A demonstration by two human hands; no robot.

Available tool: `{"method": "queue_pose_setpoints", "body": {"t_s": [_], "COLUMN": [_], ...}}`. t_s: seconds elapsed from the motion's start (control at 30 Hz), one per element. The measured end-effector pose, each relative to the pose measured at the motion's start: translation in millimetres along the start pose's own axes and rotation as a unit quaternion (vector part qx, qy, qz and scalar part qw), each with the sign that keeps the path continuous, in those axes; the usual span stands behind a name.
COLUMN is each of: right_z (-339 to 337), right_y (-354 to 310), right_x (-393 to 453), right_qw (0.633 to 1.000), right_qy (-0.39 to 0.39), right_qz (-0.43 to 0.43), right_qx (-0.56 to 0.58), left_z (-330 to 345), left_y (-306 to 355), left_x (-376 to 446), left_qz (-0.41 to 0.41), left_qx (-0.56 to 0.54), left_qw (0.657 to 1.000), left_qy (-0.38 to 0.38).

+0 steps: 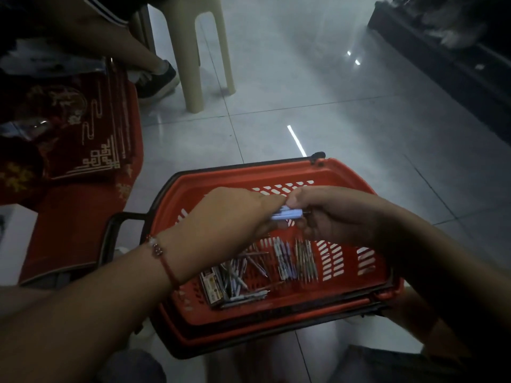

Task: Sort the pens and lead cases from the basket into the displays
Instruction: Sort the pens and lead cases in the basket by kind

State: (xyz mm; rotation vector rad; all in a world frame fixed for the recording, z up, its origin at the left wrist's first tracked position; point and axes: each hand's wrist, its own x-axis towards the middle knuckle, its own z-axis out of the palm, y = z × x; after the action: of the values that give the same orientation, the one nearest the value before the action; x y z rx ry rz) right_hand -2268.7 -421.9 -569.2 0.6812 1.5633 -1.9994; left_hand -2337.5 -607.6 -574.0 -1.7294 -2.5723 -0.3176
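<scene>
Head view: pale pens [287,214] pinched between left grip [237,214] and right grip [329,214], above basket [249,172].

Pens [286,212] mostly hidden inside both hands; basket [276,172] floor partly covered by arms; lead cases [213,288] print too small to read.

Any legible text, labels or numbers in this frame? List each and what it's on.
None legible.
Lead cases in the basket: printed labels, too small and blurred to read.
Loose pens in the basket: barrel markings, unreadable.
Red packages on the left: gold ornamental patterns only, no readable characters.
</scene>
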Motion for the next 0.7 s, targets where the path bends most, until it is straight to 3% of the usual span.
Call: {"method": "queue_pose_setpoints", "body": {"t_s": [0.33,0.43,0.57,0.7], "right_z": [-15.8,-12.1,7.4,6.8], "right_y": [0.5,8.4,27.8,30.5], "right_x": [-12.8,-16.2,-14.6,-7.2], "right_qw": [0.995,0.991,0.994,0.992], "right_qy": [0.059,0.01,-0.036,0.028], "right_qz": [-0.039,-0.063,-0.083,-0.106], "right_qx": [0.074,0.119,0.061,0.055], "left_z": [-6.7,-7.3,-2.3,0.3], "left_y": [-1.6,5.9,18.6,17.7], "left_x": [-15.1,-16.4,-17.3,-18.9], "left_qz": [-0.117,-0.138,-0.148,-0.162], "left_qx": [-0.089,-0.116,-0.168,-0.159], "left_qw": [0.988,0.983,0.974,0.972], "left_qy": [-0.041,-0.035,-0.027,-0.059]}}
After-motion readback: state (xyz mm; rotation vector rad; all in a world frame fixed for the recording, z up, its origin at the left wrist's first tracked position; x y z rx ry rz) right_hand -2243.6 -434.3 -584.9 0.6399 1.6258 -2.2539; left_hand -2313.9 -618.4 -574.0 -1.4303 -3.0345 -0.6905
